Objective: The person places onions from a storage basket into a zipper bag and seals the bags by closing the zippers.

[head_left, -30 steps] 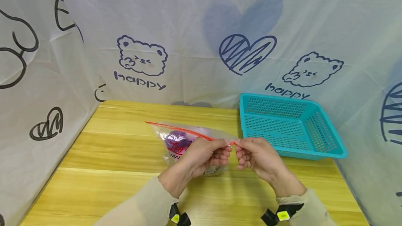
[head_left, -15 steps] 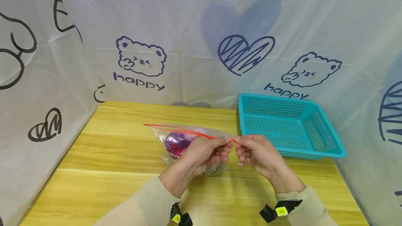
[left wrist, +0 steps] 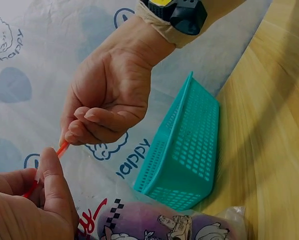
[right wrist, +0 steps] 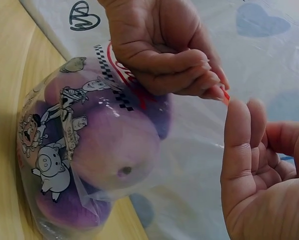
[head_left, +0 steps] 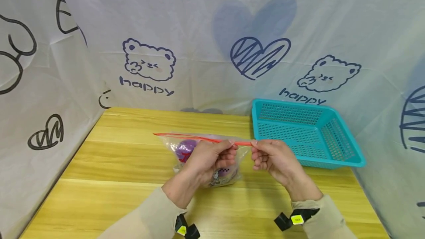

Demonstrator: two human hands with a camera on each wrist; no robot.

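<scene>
A clear zip-lock bag [head_left: 224,176] with red lettering and cartoon prints stands on the table, holding several round purple-and-pink things [right wrist: 119,145]. My left hand [head_left: 207,159] pinches the red zip strip [head_left: 244,143] along the bag's top between thumb and fingers. At the strip's right end, my right hand [head_left: 275,159] pinches it too, leaving a short straight stretch between the hands. Left of my left hand, the strip shows as two red lines slightly apart. In the head view, my left hand hides the middle of the bag.
A turquoise perforated basket [head_left: 348,139] stands at the back right of the wooden table [head_left: 126,187], just behind my right hand. A white cloth [head_left: 199,17] with bear and heart drawings hangs behind the table and along the sides.
My left hand has slid left along the strip, widening the gap between the hands. Both hands sit slightly higher, and more of the bag's lower right shows.
</scene>
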